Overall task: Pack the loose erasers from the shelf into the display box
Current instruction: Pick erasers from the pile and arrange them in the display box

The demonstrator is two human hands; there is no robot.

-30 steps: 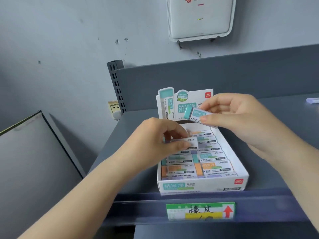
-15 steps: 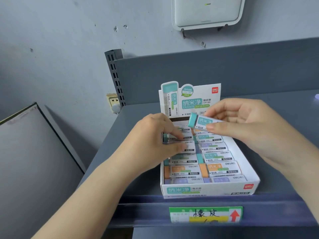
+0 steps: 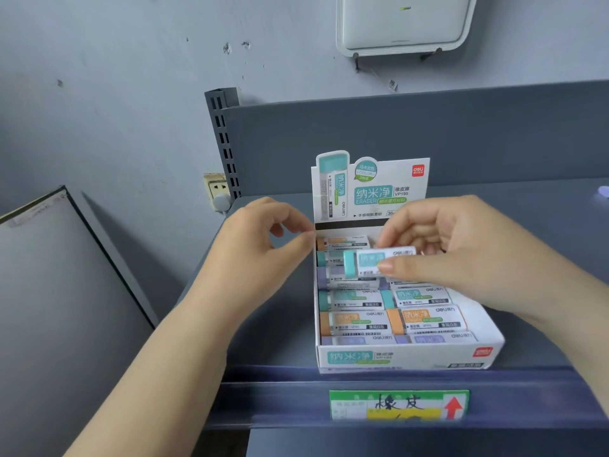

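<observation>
A white display box (image 3: 405, 359) with an upright printed back card stands on the grey shelf (image 3: 270, 341), holding rows of sleeved erasers with teal, orange and purple ends. My right hand (image 3: 461, 252) pinches a teal-ended eraser (image 3: 372, 261) just above the box's back rows. My left hand (image 3: 263, 252) hovers at the box's left rear corner, fingers curled and apart, holding nothing. One loose purple eraser (image 3: 603, 192) lies at the shelf's far right edge, mostly cut off.
The shelf has a tall grey back panel (image 3: 428, 133) and a front rail with a green and yellow price label (image 3: 398, 405). A slotted upright (image 3: 224, 140) and a wall socket (image 3: 217, 189) are at left. A white device (image 3: 402, 24) hangs above.
My left hand has let go of the eraser it pressed into the left rows and drawn back to the left. My right hand has lowered the teal eraser toward the box.
</observation>
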